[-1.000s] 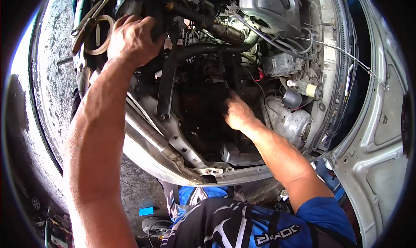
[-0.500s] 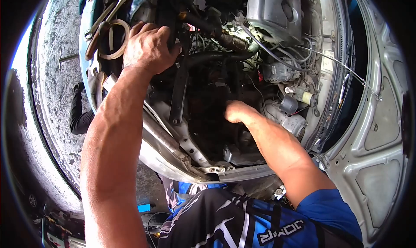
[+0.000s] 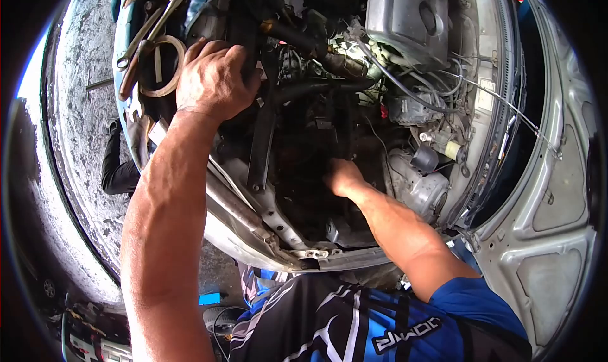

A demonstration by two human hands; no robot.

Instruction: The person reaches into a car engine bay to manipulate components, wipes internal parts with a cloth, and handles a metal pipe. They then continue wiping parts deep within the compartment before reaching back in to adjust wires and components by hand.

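Left hand: our left hand (image 3: 212, 80) is closed round the upper part of a black brace (image 3: 261, 143) near the left edge of the engine bay (image 3: 345, 261), knuckles up and fingers wrapped over its far side.
Right hand: our right hand (image 3: 345, 175) reaches down into the dark well in the middle of the bay. Its fingers are hidden among the parts, so we cannot tell whether it is open or holding anything.
Brace: it runs from under our left hand down to a bolt on the front crossmember (image 3: 266, 216), by the bay's front edge.
By the left hand: a rubber belt loop (image 3: 155, 93) and long wrenches (image 3: 142, 30) lie loose on the left edge, just beside our knuckles.
By the right hand: a black hose (image 3: 316, 83) crosses above it, and the back of the headlight housing (image 3: 425, 190) sits just to its right.
Far right corner: a grey air box (image 3: 411, 17). A thin prop rod (image 3: 506, 106) leads to the open hood (image 3: 557, 223).
Risk, tools: we judge that a shift of our left arm could nudge the wrenches or belt off the edge and into the bay.
Risk, blind reach: our right fingers work unseen, so they could snag on a sharp bracket or drop whatever they grasp.
Risk, rod: leaning right could knock the prop rod and bring the hood down.
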